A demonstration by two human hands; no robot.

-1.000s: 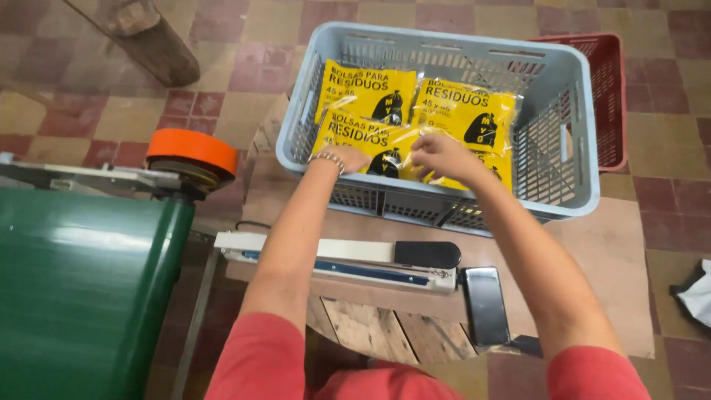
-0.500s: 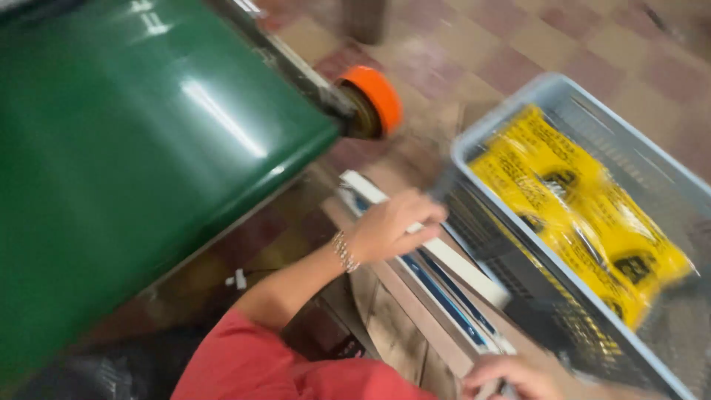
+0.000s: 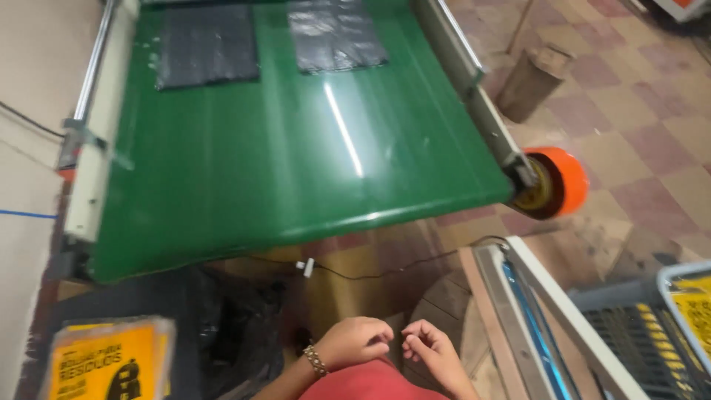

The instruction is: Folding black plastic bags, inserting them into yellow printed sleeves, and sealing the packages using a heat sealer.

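While the fingers (image 3: 381, 342) of both hands curl loosely inward, neither grasps anything: the left hand (image 3: 354, 342) and the right hand (image 3: 429, 352) hover close together, fingertips nearly meeting, just off the near edge of the belt (image 3: 296, 163). A beaded bracelet (image 3: 315, 360) sits on the left wrist.

Well up the belt from the hands lie two flat dark bags (image 3: 337, 33), side by side and apart from each other. At the belt's right end sits an orange roller (image 3: 563, 181). Below the belt's near-left corner a stack of yellow packs (image 3: 107, 363) rests beside crumpled black plastic (image 3: 229, 326). A thin cable (image 3: 370, 270) runs under the near edge. Right of the belt stands a long sealer bar (image 3: 548, 318), then a grey crate (image 3: 652, 326) with more yellow packs.

The likeliest trouble seems a bag running off the near edge unnoticed and dropping onto the cable or the black plastic, since both hands sit low and empty. A sleeve or the bracelet could also catch at the roller end if a reach strays there.
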